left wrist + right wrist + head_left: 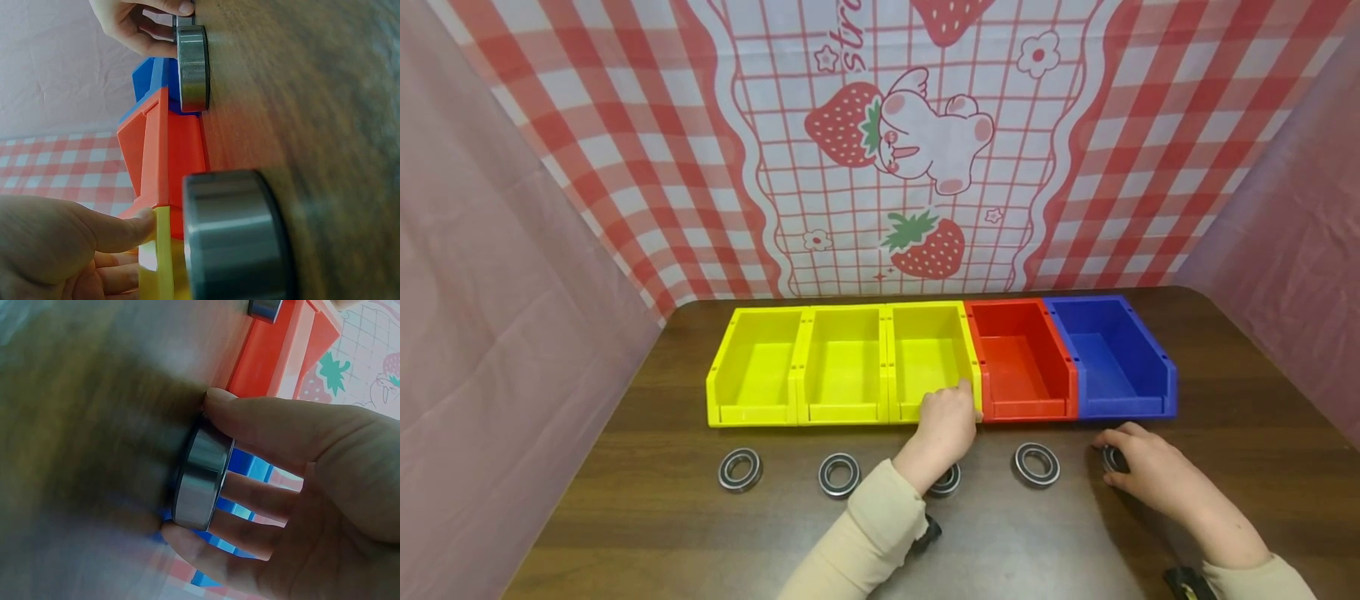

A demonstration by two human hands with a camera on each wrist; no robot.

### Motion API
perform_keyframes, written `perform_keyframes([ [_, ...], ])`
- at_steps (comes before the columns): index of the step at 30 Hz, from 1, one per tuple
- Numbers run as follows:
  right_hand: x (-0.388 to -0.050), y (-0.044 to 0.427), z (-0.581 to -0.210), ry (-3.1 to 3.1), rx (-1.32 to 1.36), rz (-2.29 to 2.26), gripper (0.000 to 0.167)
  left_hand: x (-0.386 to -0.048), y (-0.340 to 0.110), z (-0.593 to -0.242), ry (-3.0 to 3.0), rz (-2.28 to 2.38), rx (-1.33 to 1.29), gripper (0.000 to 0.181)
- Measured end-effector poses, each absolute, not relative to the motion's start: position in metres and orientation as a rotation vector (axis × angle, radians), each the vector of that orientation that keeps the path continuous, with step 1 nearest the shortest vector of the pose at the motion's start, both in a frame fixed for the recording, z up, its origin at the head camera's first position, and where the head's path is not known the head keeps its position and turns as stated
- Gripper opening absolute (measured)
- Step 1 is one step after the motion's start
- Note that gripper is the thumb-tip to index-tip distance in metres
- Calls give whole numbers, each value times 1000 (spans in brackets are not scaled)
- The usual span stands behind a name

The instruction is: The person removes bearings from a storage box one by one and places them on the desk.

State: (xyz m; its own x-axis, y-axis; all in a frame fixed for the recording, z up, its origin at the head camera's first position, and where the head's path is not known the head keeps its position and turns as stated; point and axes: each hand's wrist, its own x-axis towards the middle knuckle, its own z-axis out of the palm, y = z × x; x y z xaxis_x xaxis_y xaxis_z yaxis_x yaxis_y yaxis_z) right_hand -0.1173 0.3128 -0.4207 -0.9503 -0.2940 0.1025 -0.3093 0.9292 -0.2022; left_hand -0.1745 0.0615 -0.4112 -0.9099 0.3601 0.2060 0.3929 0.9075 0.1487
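Note:
My left hand (pixel 949 421) grips the front right corner of the third yellow bin (pixel 928 310). In the left wrist view the thumb lies against the yellow edge, with other fingers curled beside it. A ball bearing (pixel 946 482) lies on the table partly hidden under the left wrist. At the far right my right hand (pixel 1157 468) holds another ball bearing (pixel 203 475) between thumb and fingertips, in front of the blue bin (pixel 1161 387). That bearing lies flat, at the table surface. The right wrist view shows the thumb at one side and a finger at the opposite side.
Beside the blue bin stands a red bin (pixel 1028 408), joined in one row with the yellow bins (pixel 842 412). More bearings lie in front: one at left (pixel 740 470), a second bearing (pixel 839 476), and one before the red bin (pixel 1037 465). A checked cloth (pixel 700 167) hangs behind.

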Motion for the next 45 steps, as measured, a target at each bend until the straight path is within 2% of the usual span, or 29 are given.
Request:
perform_keyframes([
  [30, -118, 307, -415, -3057, 409, 278, 34, -174, 61, -410, -2912, -246, -598, 25],
  [37, -124, 280, -388, -3029, 469, 181, 31, -177, 47, -408, -2880, -48, -725, 18],
  [41, -128, 259, -364, -2962, 585, 141, 16, -171, 31, -400, -2886, -161, -760, 18],
  [45, -132, 244, -344, -2853, 673, 181, 18, -163, 9, -390, -2832, -298, -702, 25],
])
